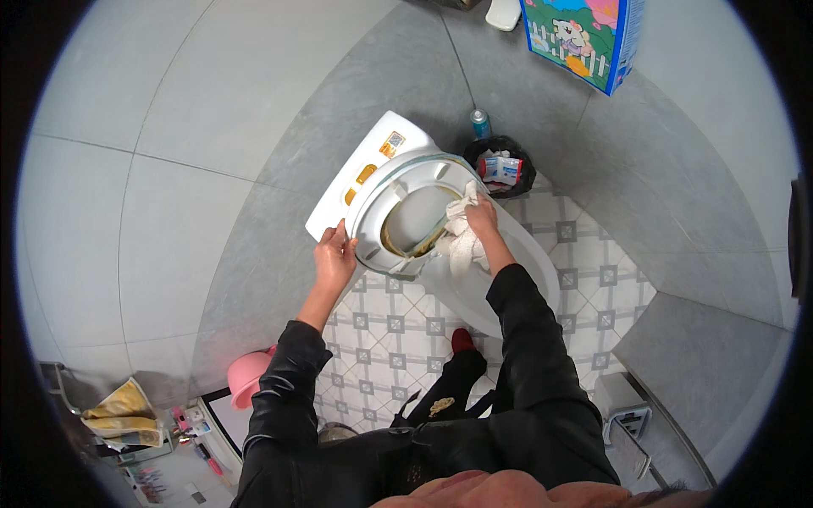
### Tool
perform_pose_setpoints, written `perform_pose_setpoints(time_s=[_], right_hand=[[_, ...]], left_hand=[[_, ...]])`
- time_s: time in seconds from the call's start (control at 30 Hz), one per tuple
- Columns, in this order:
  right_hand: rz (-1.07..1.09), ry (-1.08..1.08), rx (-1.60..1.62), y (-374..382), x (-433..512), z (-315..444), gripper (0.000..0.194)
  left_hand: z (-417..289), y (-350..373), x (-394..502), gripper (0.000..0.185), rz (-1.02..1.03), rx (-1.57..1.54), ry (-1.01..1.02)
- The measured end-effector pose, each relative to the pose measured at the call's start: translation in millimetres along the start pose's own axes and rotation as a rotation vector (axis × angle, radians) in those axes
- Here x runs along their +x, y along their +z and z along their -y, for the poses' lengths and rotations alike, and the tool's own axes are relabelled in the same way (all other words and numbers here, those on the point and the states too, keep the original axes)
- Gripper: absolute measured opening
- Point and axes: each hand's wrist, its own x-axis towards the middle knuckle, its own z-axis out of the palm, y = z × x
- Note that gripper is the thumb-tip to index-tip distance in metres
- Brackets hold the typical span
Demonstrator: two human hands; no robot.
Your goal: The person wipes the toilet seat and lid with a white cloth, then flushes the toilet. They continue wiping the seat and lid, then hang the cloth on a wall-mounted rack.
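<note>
A white toilet seat [366, 236] is lifted off the bowl and tilted up towards the cistern [336, 213], its underside facing me. My left hand [335, 257] grips its left edge, thumb on the near side. In my right hand [483, 219] is a bunched off-white cloth [469, 247], pressed against the seat's right side, with a loose end hanging over the toilet bowl [530, 257]. A pale green fabric edge shows around the seat's outer rim. Yellowish fabric lines part of its inner opening. The cloth hides part of the seat's right side.
A black-lined waste bin [530, 171] and a blue spray can [481, 124] stand behind the bowl on the right. A colourful box [578, 38] sits high up. Lower left are a pink basin [246, 379] and yellow towels [127, 413]. A grey bin-like container [619, 400] is at lower right.
</note>
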Motion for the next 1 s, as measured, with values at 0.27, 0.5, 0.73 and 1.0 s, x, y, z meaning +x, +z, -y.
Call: perform_pose_setpoints(time_s=[0.27,0.5,0.73,1.0], right_hand=[[0.09,-0.229,-0.421,-10.2,-14.0,50.4,0.05],[0.147,-0.413,-0.631,-25.3,-35.0,102.2,0.04],[0.193,-0.412,-0.675,-28.6,-46.7,134.7,0.03],[0.14,-0.611,-0.742,-21.9,-71.3,174.4,0.032]], left_hand=[[-5.3,-1.8,1.8,0.041,0.01,-0.014,-0.005],[-11.5,-6.4,1.6,0.042,0.061,0.023,-0.074],[-9.4,-6.5,1.3,0.042,0.061,0.027,-0.052],[-10.4,-5.8,0.3,0.04,0.026,-0.013,-0.043]])
